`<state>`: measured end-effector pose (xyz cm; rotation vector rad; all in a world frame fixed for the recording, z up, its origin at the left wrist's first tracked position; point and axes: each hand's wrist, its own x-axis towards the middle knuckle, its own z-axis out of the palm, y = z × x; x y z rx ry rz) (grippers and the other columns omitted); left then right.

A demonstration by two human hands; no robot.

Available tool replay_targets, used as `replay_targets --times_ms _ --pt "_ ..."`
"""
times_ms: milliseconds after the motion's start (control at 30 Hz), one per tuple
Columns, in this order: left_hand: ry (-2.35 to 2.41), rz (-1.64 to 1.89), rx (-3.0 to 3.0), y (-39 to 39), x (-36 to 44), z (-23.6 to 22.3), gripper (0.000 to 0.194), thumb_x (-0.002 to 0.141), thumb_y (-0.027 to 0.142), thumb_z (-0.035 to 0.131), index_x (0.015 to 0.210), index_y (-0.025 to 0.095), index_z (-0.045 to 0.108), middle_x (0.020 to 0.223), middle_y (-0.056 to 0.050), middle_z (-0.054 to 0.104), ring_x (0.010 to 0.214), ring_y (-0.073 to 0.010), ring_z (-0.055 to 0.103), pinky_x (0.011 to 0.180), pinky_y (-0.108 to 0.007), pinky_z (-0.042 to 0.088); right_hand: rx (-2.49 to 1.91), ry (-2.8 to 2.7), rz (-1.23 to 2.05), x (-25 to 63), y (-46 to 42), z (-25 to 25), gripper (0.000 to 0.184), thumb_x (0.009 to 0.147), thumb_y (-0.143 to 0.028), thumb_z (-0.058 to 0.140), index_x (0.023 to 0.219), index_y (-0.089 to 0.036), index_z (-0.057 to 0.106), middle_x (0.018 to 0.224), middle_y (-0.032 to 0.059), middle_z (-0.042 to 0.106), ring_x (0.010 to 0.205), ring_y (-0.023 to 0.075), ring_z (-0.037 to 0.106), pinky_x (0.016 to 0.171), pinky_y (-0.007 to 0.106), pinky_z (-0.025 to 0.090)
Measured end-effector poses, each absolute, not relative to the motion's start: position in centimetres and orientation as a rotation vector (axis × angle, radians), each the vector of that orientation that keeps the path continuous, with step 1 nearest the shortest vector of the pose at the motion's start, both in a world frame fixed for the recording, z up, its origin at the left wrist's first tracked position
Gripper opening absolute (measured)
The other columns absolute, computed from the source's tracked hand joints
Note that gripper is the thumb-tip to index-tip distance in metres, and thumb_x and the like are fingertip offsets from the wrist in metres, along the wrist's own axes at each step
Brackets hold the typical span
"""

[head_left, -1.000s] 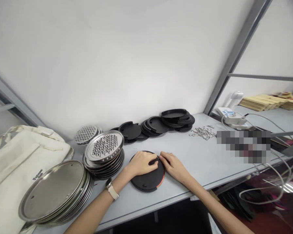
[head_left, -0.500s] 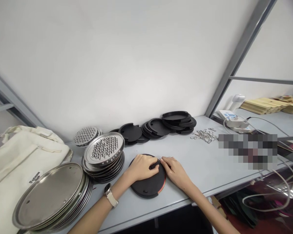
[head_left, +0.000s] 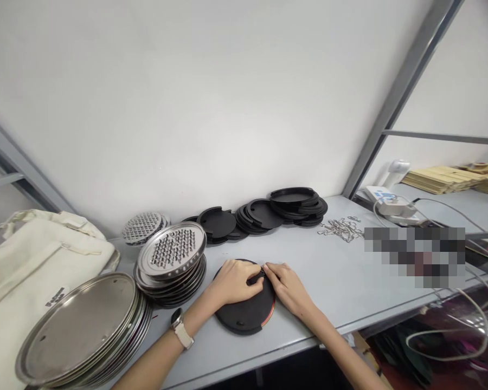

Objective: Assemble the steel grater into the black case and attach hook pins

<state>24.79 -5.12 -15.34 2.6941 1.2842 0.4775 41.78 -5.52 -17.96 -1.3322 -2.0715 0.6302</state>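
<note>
A flat black disc (head_left: 244,314) with a red-and-gold strip along its right edge lies on the table in front of me. My left hand (head_left: 236,283) rests over its upper part, thumb and fingers closed near the far rim. My right hand (head_left: 285,286) meets it there, its fingertips pinched at the rim on a small metal piece mostly hidden by the fingers. Small silver wire clips (head_left: 341,229) lie in a loose heap farther right.
Black round covers (head_left: 264,213) are piled along the wall. To the left stand stacked metal grater discs (head_left: 173,252), round metal trays (head_left: 81,325) and a cream bag (head_left: 20,271). White devices with cables (head_left: 386,203) sit at right, beside a blurred-out patch.
My right fingertips have closed in at the disc's rim, covering more of the small metal piece. Both hands stay on the same spot; the view has shifted slightly.
</note>
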Motion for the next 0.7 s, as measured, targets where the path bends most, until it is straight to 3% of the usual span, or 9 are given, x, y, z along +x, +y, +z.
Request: replay_targets --times_ms 400,700 --pt "1.295 0.491 2.706 -5.12 24.77 -15.37 0.018 0.081 0.030 0.052 0.068 0.018 0.050 0.066 0.002 0.058 0.060 -0.0123 0.050 0.054 -0.027 0.022 -1.299 -2.099 0.641 42.17 -5.37 -18.18 0.033 0.094 -0.028 0.026 0.063 -0.020 0.034 0.060 -0.0022 0.050 0.063 0.0150 0.049 0.078 0.032 0.032" --pt "1.300 0.434 2.712 -5.20 24.82 -15.27 0.018 0.084 0.030 0.047 0.072 0.019 0.054 0.070 0.000 0.060 0.064 -0.0148 0.052 0.057 -0.026 0.026 -1.260 -2.065 0.607 42.40 -5.68 -18.17 0.029 0.093 -0.031 0.032 0.066 -0.021 0.030 0.055 -0.0054 0.040 0.055 0.0124 0.040 0.066 0.026 0.033"
